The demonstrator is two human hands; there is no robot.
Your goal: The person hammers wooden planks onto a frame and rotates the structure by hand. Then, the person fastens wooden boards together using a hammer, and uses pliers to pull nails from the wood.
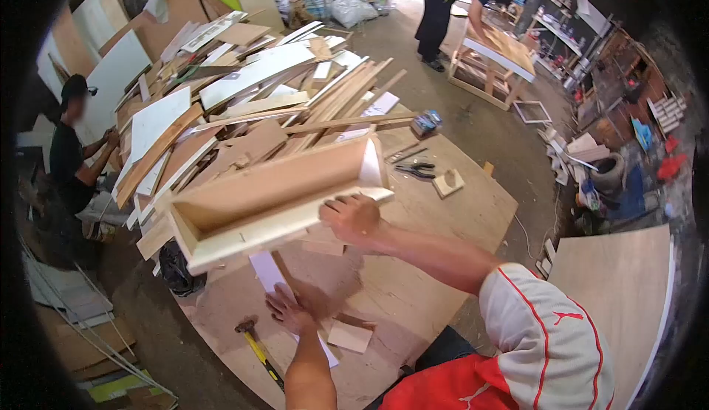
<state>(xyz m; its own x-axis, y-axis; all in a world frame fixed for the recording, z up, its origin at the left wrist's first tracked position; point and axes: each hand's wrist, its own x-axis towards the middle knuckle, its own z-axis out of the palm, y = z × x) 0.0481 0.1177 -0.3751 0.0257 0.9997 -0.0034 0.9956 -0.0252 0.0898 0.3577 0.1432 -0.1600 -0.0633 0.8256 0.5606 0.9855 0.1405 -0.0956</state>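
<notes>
My right hand (351,219) is closed over the near edge of a long, open wooden box (273,181), like a drawer, holding it tilted above the worktable (436,240). Below it, my left hand (289,309) lies with fingers spread on a narrow white board (268,270), which rests on the table. To the left of that hand is a hammer (258,351) with a yellow and black handle. A small wooden block (350,336) sits just right of the white board. The box hides part of the tabletop behind it.
Pliers (417,170) and a wood piece with a round recess (448,183) lie on the table's far side. Beyond is a large pile of boards (258,78). One person (77,152) sits at left; another (465,0) bends over a wooden frame (487,63).
</notes>
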